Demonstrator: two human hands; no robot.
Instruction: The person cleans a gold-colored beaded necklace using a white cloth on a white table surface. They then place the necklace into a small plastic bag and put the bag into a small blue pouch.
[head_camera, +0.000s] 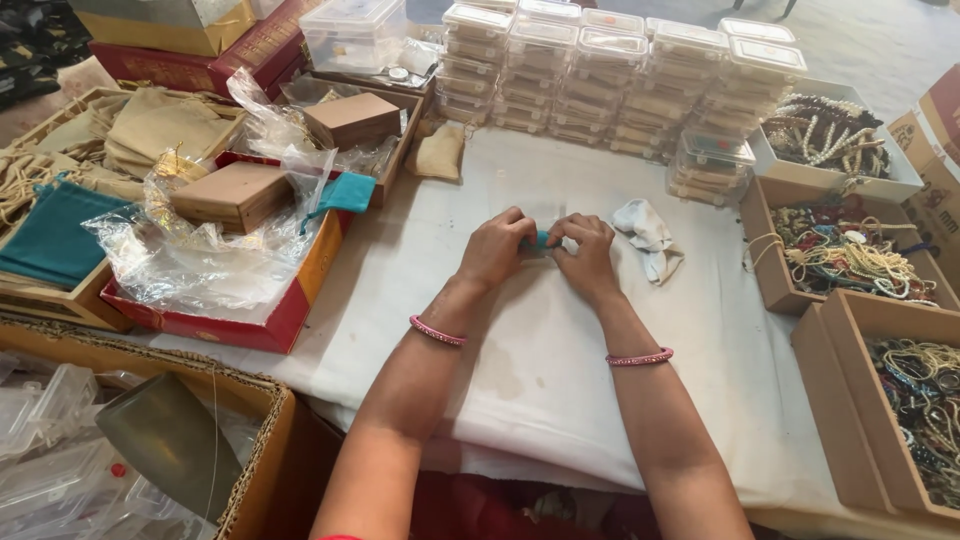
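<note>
My left hand (492, 250) and right hand (588, 255) meet at the middle of the bench (540, 380), fingers pinched together on a small teal pouch (541, 240) held just above the white cloth. I see a crumpled white rag (648, 236) just right of them, stacked clear boxes (620, 80) behind, and bead trays (840, 250) at the right.
</note>
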